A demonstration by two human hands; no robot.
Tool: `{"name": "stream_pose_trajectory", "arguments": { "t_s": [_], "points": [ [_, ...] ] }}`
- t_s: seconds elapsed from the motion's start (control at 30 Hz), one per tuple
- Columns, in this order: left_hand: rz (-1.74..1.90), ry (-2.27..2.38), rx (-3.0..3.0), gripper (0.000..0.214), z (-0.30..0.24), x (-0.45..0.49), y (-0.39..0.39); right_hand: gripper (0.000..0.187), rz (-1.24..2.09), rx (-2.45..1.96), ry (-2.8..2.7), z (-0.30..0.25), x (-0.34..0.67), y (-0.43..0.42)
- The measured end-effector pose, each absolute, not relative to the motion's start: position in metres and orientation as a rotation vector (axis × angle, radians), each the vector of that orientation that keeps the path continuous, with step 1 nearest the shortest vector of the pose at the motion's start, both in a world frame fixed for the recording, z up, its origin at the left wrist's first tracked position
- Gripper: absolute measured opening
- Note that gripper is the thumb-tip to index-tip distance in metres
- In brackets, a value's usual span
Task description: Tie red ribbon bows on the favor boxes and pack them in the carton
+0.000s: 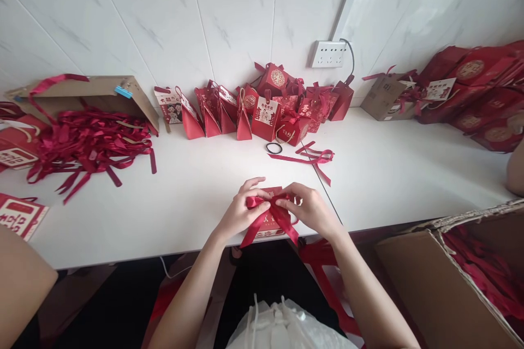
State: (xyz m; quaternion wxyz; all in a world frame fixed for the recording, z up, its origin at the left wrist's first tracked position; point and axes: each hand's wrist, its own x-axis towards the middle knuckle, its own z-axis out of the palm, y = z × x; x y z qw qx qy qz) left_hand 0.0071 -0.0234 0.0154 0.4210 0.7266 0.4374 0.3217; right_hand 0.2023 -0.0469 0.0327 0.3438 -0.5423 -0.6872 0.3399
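Note:
A red gift box (pixel 269 224) with printed characters lies at the table's front edge, directly before me. Across its upper part runs a red satin ribbon (pixel 256 227), shaped into a bow whose two tails hang down over the box. My left hand (pixel 245 206) pinches the bow's left loop between thumb and fingers. On the other side, my right hand (pixel 305 204) pinches the right loop close to the centre. Both thumbs nearly meet at the middle of the bow, and the fingers partly cover the knot.
Loose ribbons (pixel 98 142) spill from a tipped cardboard box (pixel 118 84) at left. Red gift boxes (pixel 266 120) line the wall below a power strip (pixel 331 54). A loose ribbon (pixel 323 157) and black ring (pixel 274 148) lie ahead. An open carton (pixel 417 262) stands right. Other people's arms flank me.

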Motion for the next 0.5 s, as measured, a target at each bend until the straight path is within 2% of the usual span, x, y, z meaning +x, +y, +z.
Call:
{"name": "stream_pose_trajectory", "arguments": {
  "t_s": [0.13,0.23,0.5],
  "points": [
    [1.017,1.404,1.897,0.016,0.015,0.01,-0.035,0.039,0.853,-1.595,-1.596,0.036,0.186,-0.057],
    [1.088,1.58,1.904,0.017,0.016,0.011,-0.044,0.04,0.906,-1.623,-1.549,0.034,0.181,-0.065],
    [0.882,1.648,1.568,0.032,0.019,0.011,-0.046,0.041,1.147,-1.536,-1.345,0.021,0.183,-0.067]
  ]
}}
